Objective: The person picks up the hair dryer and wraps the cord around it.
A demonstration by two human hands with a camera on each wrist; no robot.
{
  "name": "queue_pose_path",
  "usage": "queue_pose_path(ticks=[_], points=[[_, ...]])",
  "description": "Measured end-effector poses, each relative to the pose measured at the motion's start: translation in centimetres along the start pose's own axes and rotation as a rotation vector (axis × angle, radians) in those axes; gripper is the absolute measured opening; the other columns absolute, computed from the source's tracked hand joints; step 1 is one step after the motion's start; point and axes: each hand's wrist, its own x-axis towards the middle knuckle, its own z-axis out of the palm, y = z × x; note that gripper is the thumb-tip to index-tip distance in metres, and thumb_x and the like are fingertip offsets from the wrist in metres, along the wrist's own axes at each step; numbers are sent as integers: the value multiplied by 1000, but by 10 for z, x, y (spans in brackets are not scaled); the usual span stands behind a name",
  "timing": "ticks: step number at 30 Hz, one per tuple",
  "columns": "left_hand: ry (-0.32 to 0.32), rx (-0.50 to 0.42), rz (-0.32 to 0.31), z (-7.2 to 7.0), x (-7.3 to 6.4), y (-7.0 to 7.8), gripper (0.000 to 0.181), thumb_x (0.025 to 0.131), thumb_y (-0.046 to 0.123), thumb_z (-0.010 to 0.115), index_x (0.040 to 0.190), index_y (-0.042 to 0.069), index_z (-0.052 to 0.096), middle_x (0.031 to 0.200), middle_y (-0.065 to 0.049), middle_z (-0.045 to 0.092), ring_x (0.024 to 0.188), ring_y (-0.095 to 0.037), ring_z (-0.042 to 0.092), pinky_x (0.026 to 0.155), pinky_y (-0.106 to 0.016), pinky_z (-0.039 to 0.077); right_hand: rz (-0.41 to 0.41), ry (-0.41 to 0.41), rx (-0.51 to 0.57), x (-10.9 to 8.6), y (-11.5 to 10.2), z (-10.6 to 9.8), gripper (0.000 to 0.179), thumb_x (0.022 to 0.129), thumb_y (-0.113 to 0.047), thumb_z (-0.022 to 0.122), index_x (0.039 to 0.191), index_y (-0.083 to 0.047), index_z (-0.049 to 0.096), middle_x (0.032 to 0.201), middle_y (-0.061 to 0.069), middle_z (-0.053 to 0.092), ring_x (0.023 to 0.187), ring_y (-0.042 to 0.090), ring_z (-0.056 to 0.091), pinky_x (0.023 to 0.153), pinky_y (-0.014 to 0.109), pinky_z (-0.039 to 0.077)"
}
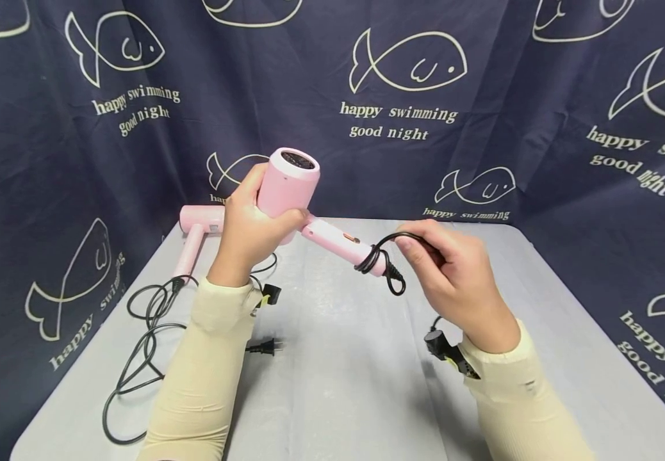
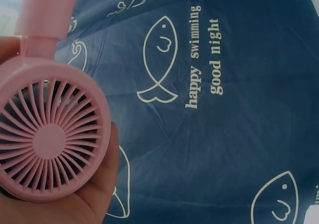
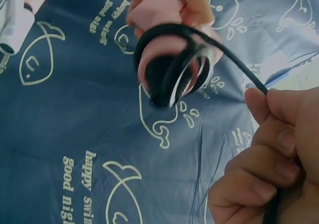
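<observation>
A pink hair dryer (image 1: 289, 189) is held above the table by my left hand (image 1: 248, 227), whose fingers and thumb wrap round its barrel. The dryer's dark round end faces up, and its handle (image 1: 335, 238) slants down to the right. In the left wrist view, the slatted grille (image 2: 50, 139) at the barrel's other end shows. Several turns of black cord (image 1: 374, 256) circle the handle's lower end. My right hand (image 1: 453, 275) pinches this cord between thumb and forefinger, to the right of the handle, with the other fingers curled in the right wrist view.
At the back left of the grey table (image 1: 355, 384) lies a second pink hair dryer (image 1: 191, 250), its black cord (image 1: 150, 339) in loose loops. A black plug (image 1: 263, 347) lies beside my left forearm. Navy fish-print cloth (image 1: 402, 166) hangs behind and at both sides.
</observation>
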Motion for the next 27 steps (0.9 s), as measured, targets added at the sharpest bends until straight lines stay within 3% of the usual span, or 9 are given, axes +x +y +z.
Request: queue_pose_path(ticks=[5, 11, 15, 22, 27], points=[[-10, 0, 34, 0, 0, 1, 54, 66, 19, 84, 116, 31, 68, 91, 5, 67, 80, -14, 59, 68, -36, 48, 22, 40, -37, 4, 3, 0, 12, 93, 0, 72, 99, -8, 78, 62, -8, 41, 57, -1, 33, 54, 18, 28], [-39, -82, 50, -3, 0, 3, 52, 65, 12, 82, 114, 25, 69, 93, 4, 66, 82, -17, 59, 69, -34, 47, 58, 61, -41, 8, -1, 1, 8, 93, 3, 70, 95, -2, 75, 61, -4, 39, 57, 1, 32, 54, 20, 27], [-53, -149, 70, -6, 0, 6, 50, 65, 8, 80, 113, 18, 70, 96, 1, 65, 84, -20, 59, 71, -32, 47, 79, 49, -56, 5, 8, 2, 8, 94, -2, 71, 95, -8, 77, 61, -5, 40, 56, 2, 33, 54, 20, 27], [-41, -275, 81, -14, 0, 7, 55, 66, 6, 79, 120, 12, 69, 99, -4, 65, 86, -25, 59, 72, -32, 49, 151, -32, -28, -2, 28, 8, 10, 96, -12, 73, 99, -19, 79, 65, -8, 50, 57, 6, 41, 53, 21, 33], [-49, -324, 63, -14, 0, 8, 56, 68, 6, 79, 122, 13, 68, 101, -7, 66, 87, -27, 60, 74, -34, 50, 214, -137, -17, -5, 32, 14, 12, 101, -19, 68, 102, -20, 80, 79, -11, 66, 66, 6, 53, 60, 19, 43]])
